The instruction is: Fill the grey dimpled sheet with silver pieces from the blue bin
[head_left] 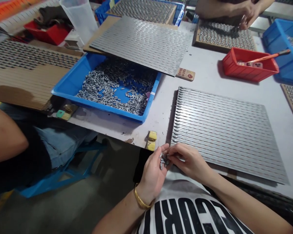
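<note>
Cupped near the table's front edge, my left hand (152, 174) holds several small grey metal pieces (163, 161), pointed-oval in shape. The thumb and fingers of my right hand (189, 161) pinch together over that palm, at the pieces; whether one is between the fingertips is too small to tell. Just beyond my hands lies a grey slotted board (224, 130) with long parallel grooves. Along its left edge runs a column of the same oval pieces; the grooves to the right show none. My right wrist is close to the board's front edge.
A blue bin (141, 117) of loose oval pieces stands left, partly under another grey board (141, 42). A red box (250, 66) with an orange-handled tool is at the back right. Yellow tape (151, 140) marks the table edge. Another person's hands (246, 14) work over a filled board.
</note>
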`<state>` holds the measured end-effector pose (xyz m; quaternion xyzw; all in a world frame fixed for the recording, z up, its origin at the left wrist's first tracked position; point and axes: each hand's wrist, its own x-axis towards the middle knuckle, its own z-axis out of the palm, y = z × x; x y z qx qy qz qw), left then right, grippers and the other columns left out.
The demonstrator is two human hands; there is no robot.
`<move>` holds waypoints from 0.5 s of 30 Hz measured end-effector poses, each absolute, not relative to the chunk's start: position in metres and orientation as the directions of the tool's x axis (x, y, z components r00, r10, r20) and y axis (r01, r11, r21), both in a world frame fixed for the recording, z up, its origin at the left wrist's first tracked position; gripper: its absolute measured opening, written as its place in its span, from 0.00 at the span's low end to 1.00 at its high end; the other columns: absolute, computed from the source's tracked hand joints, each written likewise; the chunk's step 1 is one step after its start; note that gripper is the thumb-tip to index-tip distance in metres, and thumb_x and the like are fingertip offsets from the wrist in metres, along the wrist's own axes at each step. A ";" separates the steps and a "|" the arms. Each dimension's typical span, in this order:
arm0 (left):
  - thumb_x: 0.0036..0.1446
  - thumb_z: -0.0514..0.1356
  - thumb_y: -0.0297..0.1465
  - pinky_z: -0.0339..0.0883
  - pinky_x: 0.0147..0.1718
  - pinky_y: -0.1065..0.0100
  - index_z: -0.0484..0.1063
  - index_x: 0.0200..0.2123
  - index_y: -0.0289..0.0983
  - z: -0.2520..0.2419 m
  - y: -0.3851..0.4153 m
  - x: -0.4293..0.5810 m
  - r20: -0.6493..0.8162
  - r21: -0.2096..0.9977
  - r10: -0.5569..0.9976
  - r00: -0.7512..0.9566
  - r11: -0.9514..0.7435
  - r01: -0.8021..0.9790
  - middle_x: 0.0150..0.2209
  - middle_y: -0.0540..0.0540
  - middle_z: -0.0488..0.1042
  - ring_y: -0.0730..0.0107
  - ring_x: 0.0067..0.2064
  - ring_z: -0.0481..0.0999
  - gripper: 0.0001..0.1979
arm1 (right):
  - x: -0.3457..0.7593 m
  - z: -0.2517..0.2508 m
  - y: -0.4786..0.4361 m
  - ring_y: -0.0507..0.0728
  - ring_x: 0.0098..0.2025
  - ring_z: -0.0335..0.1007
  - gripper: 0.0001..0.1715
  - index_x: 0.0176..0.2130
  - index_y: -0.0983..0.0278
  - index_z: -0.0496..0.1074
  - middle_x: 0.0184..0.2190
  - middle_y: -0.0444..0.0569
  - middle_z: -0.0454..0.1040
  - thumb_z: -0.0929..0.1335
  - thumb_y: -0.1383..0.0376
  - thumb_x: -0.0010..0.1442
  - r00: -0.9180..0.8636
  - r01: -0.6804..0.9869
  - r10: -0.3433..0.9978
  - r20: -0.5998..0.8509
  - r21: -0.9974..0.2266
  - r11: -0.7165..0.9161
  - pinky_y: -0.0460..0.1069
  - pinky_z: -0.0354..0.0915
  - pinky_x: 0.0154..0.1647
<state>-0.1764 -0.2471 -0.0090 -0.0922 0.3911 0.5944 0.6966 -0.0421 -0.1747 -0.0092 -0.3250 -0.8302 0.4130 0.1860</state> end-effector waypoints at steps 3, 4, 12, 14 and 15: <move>0.59 0.59 0.32 0.66 0.54 0.59 0.76 0.45 0.34 -0.013 -0.253 -0.178 -0.660 0.361 0.750 -0.038 0.272 -0.892 0.50 0.38 0.75 0.57 0.56 0.70 0.12 | -0.030 -0.009 -0.176 0.56 0.39 0.74 0.05 0.40 0.61 0.69 0.39 0.51 0.76 0.65 0.63 0.64 -0.666 0.305 0.746 -0.017 -0.918 0.251 0.50 0.74 0.36; 0.58 0.60 0.30 0.66 0.54 0.59 0.75 0.43 0.33 -0.015 -0.256 -0.178 -0.660 0.370 0.750 -0.043 0.274 -0.888 0.49 0.38 0.76 0.57 0.54 0.72 0.11 | -0.025 -0.010 -0.175 0.56 0.40 0.75 0.06 0.41 0.62 0.69 0.40 0.52 0.76 0.66 0.62 0.64 -0.641 0.279 0.767 -0.034 -0.941 0.193 0.51 0.74 0.37; 0.54 0.61 0.21 0.68 0.53 0.61 0.70 0.40 0.33 -0.031 -0.273 -0.178 -0.725 0.399 0.687 -0.043 0.369 -0.840 0.44 0.38 0.78 0.60 0.48 0.78 0.10 | -0.008 -0.027 -0.168 0.55 0.38 0.72 0.11 0.46 0.59 0.73 0.38 0.50 0.74 0.64 0.67 0.65 -0.603 0.410 0.785 0.143 -0.788 0.459 0.49 0.70 0.34; 0.54 0.61 0.21 0.67 0.53 0.61 0.70 0.40 0.33 -0.030 -0.273 -0.176 -0.716 0.402 0.697 -0.041 0.363 -0.841 0.46 0.37 0.77 0.60 0.49 0.78 0.10 | -0.014 -0.034 -0.168 0.55 0.36 0.72 0.11 0.45 0.60 0.73 0.36 0.50 0.75 0.64 0.68 0.65 -0.595 0.461 0.768 0.238 -0.681 0.569 0.49 0.69 0.33; 0.54 0.61 0.22 0.67 0.53 0.61 0.70 0.40 0.33 -0.029 -0.272 -0.176 -0.710 0.404 0.702 -0.042 0.358 -0.842 0.46 0.37 0.77 0.59 0.49 0.77 0.09 | -0.017 -0.037 -0.168 0.55 0.36 0.72 0.10 0.44 0.60 0.73 0.35 0.50 0.75 0.64 0.68 0.65 -0.592 0.479 0.759 0.270 -0.639 0.602 0.49 0.69 0.33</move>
